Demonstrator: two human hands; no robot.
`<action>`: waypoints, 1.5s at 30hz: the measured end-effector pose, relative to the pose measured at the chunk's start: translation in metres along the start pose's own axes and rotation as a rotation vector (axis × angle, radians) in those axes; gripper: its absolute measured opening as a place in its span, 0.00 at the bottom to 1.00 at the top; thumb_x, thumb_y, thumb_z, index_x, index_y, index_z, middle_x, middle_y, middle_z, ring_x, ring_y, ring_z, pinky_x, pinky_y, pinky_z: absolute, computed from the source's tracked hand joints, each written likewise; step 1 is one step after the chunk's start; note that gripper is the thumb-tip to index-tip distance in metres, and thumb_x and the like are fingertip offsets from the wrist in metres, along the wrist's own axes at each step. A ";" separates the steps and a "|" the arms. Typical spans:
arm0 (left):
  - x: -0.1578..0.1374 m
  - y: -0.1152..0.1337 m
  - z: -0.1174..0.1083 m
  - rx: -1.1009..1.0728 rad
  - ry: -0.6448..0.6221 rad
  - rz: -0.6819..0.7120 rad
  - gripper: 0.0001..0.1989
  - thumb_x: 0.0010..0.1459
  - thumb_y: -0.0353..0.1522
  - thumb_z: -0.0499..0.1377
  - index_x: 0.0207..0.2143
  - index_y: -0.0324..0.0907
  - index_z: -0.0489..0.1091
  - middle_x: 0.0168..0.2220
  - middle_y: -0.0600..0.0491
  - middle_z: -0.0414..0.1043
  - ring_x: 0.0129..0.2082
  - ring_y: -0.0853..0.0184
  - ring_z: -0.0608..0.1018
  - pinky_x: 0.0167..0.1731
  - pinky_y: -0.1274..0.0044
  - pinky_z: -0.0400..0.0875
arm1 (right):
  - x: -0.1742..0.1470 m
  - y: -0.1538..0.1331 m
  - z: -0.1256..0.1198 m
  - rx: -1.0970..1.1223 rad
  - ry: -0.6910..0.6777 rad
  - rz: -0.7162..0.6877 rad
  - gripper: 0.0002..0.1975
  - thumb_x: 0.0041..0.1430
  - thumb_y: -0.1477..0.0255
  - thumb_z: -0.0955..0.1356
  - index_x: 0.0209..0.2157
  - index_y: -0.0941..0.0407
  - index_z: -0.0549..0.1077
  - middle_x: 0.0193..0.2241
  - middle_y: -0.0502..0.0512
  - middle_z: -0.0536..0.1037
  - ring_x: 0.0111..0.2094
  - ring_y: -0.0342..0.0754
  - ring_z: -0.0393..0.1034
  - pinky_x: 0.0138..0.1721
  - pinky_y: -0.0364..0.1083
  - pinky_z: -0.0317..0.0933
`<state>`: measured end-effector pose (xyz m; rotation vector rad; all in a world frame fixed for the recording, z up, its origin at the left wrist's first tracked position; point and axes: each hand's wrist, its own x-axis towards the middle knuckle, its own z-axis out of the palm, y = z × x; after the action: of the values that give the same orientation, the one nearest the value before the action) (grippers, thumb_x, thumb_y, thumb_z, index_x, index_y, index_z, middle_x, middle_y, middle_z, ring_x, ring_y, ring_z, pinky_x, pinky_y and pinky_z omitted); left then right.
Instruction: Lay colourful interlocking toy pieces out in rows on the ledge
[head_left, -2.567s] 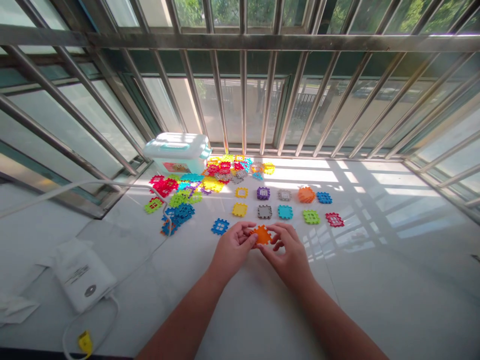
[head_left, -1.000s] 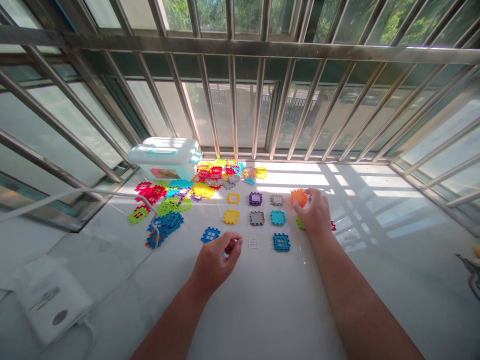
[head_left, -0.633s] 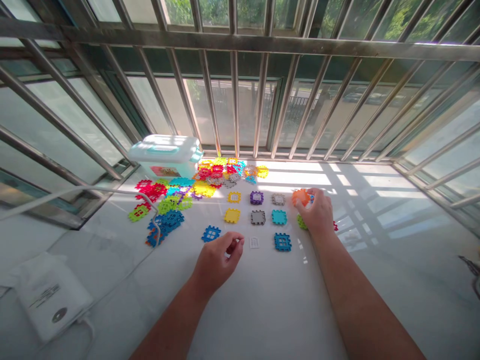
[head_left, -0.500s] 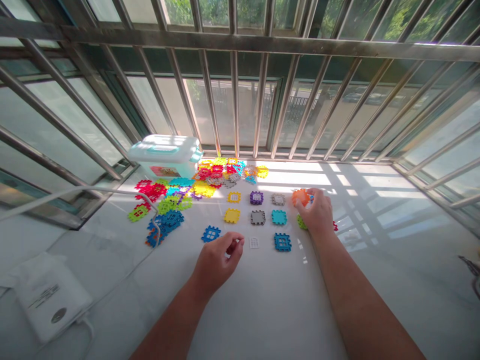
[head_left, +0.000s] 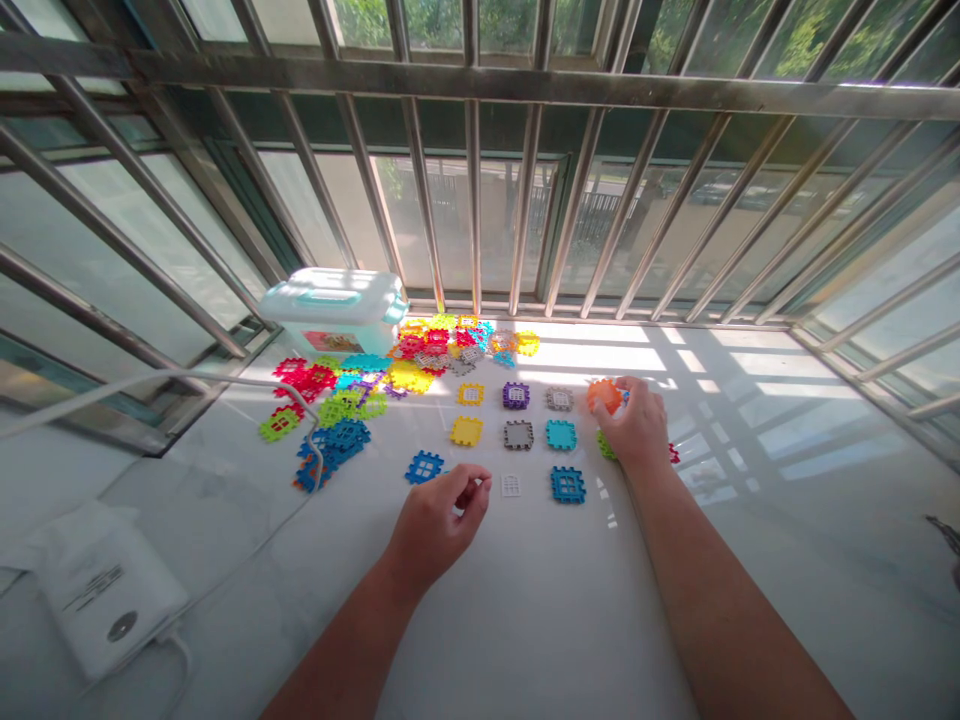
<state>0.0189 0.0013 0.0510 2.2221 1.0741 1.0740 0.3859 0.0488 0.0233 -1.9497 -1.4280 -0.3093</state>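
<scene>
My right hand (head_left: 636, 418) grips an orange building tile (head_left: 604, 396) at the right end of the back row; a bit of blue shows by its fingers. A lime tile (head_left: 606, 446) lies partly hidden beneath that hand. My left hand (head_left: 442, 515) is closed in a loose pinch, and whether anything sits in it I cannot make out. Beside its fingertips lies a small white window piece (head_left: 511, 486). A blue window tile (head_left: 425, 467) is just behind the left hand. Between the hands are a dark blue tile (head_left: 568, 485), a turquoise tile (head_left: 561, 435) and a grey tile (head_left: 518, 435).
A yellow tile (head_left: 466, 431) and a purple tile (head_left: 516, 395) lie in the rows. Loose coloured tiles (head_left: 409, 376) are heaped by a lidded storage box (head_left: 334, 310). A white cable (head_left: 225, 378) crosses to a white device (head_left: 105, 590) at left. Metal bars (head_left: 472, 200) rise behind.
The whole view has shifted very slightly. Both hands keep their places among the tiles, the right one still on the orange tile.
</scene>
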 end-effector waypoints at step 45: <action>0.000 0.000 -0.002 0.006 0.001 -0.008 0.05 0.72 0.32 0.60 0.46 0.45 0.75 0.30 0.58 0.79 0.28 0.72 0.81 0.34 0.81 0.73 | -0.010 0.007 -0.010 -0.041 0.014 -0.071 0.11 0.64 0.63 0.69 0.42 0.50 0.82 0.51 0.60 0.78 0.52 0.61 0.69 0.56 0.61 0.63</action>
<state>0.0169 0.0013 0.0520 2.2202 1.0871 1.0698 0.3910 0.0336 0.0224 -1.9288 -1.4947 -0.3860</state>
